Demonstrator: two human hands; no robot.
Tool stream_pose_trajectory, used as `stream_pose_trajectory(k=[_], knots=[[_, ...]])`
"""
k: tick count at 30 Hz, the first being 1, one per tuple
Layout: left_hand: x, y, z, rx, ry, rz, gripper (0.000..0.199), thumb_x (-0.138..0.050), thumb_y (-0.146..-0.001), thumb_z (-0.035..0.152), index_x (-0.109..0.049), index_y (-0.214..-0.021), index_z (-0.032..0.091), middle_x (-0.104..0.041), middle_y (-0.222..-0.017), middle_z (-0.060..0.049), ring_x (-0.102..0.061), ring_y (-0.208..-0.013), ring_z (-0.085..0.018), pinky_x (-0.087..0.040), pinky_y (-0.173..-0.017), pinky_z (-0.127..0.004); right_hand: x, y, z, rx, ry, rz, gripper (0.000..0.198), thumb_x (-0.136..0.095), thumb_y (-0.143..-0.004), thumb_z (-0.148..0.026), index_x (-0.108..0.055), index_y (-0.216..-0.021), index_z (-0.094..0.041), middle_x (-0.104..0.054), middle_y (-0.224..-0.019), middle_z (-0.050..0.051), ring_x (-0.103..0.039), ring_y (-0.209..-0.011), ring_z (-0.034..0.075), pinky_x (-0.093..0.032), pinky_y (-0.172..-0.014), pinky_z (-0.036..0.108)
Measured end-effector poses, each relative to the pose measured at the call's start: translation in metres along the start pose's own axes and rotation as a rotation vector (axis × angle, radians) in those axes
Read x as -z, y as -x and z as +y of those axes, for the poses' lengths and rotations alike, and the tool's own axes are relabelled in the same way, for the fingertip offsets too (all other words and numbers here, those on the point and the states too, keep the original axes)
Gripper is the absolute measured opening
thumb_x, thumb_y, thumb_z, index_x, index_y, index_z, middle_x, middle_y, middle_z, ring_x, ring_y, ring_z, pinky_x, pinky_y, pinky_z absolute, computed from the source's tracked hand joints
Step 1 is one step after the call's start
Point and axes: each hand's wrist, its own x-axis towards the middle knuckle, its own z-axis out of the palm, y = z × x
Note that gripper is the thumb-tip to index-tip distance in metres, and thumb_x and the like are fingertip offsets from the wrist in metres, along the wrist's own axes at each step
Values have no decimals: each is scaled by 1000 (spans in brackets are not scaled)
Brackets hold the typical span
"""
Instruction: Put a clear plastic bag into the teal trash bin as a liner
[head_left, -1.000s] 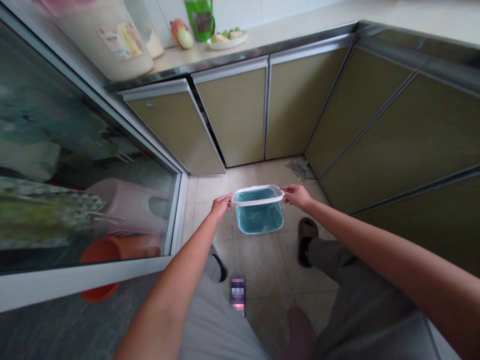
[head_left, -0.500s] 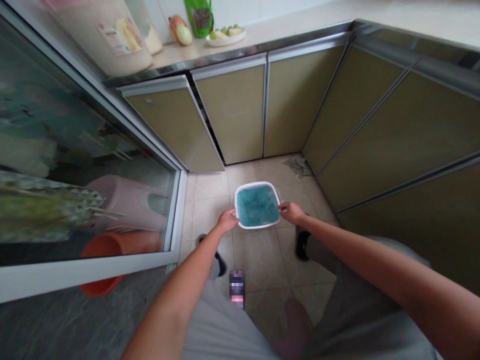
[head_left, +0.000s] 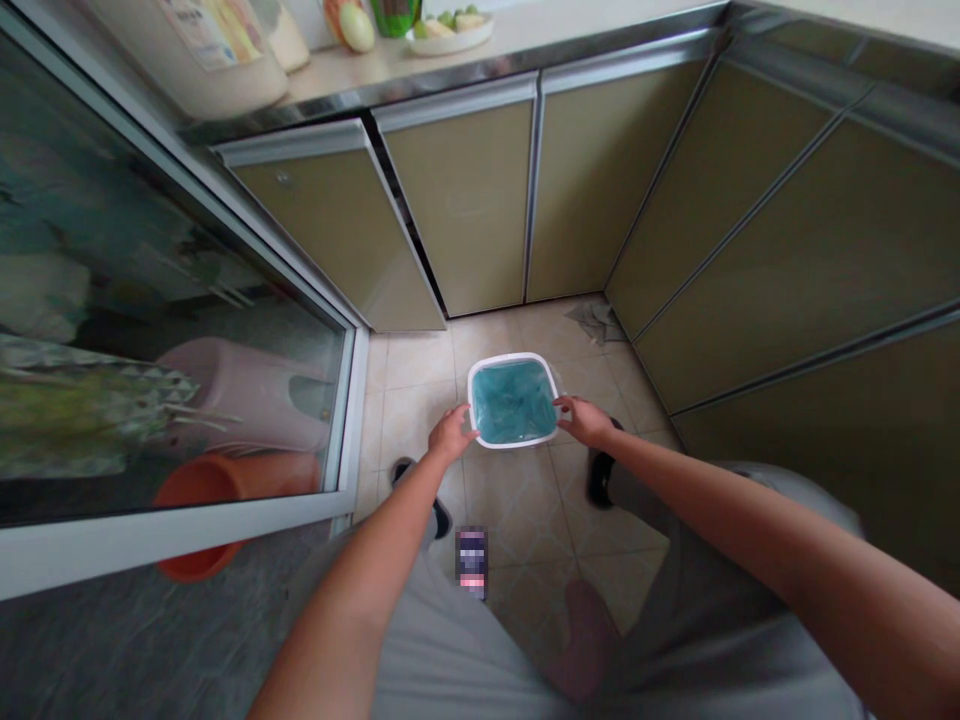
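Note:
A trash bin (head_left: 512,442) with a white rim and a teal plastic liner (head_left: 514,400) stands on the floor tiles, seen from above. My left hand (head_left: 450,435) is at the rim's left side, thumb and fingers spaced a little apart against it. At the right side my right hand (head_left: 585,420) grips the rim, its thumb and forefinger parted. A thin, clear edge of plastic shows near the right fingers. The liner's surface looks wrinkled.
Cabinet doors (head_left: 457,200) line the back and right; the left one stands slightly ajar. A glass door (head_left: 247,400) is at left, with an orange bucket (head_left: 199,560) by it. A grey cloth (head_left: 598,322) lies in the corner. A blurred-out item (head_left: 472,562) is near my left foot.
The view has tilted slightly downward. Both hands stay at the rim, with thumbs and fingers now spread wider apart than before.

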Motion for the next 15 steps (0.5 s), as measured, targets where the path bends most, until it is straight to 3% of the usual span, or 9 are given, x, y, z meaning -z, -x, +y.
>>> stream_pose_trajectory(k=[5, 9, 12, 15], knots=[[4, 1, -2, -7, 25, -32, 75, -78, -85, 36, -48, -154, 31, -63, -128, -8, -66, -105, -19, -50, -88, -30, 8, 2, -11, -11, 138, -36, 49, -71, -89, -30, -65, -138, -23, -67, -130, 12, -68, -109, 25, -50, -90, 29], [3, 0, -10, -38, 93, -70, 89, -82, -80, 42, -42, -158, 30, -59, -131, -9, -65, -107, -21, -51, -92, -33, 9, -10, -35, 249, 328, -33, 39, -61, -96, -34, -68, -133, -23, -61, -135, 15, -59, -123, 29, -49, -99, 35], [2, -2, -15, -68, 136, -105, 98, -82, -79, 45, -33, -162, 33, -57, -134, -10, -65, -105, -21, -52, -91, -33, -7, -37, -56, 408, 380, -105, 44, -60, -96, -39, -66, -137, -24, -60, -137, 15, -55, -128, 32, -47, -105, 42], [5, -5, -17, -74, 144, -131, 97, -80, -80, 47, -32, -163, 35, -57, -133, -9, -64, -101, -20, -52, -87, -32, -42, -77, -69, 408, 400, -258, 59, -70, -89, -45, -62, -144, -24, -54, -150, 17, -48, -138, 37, -42, -112, 51]])
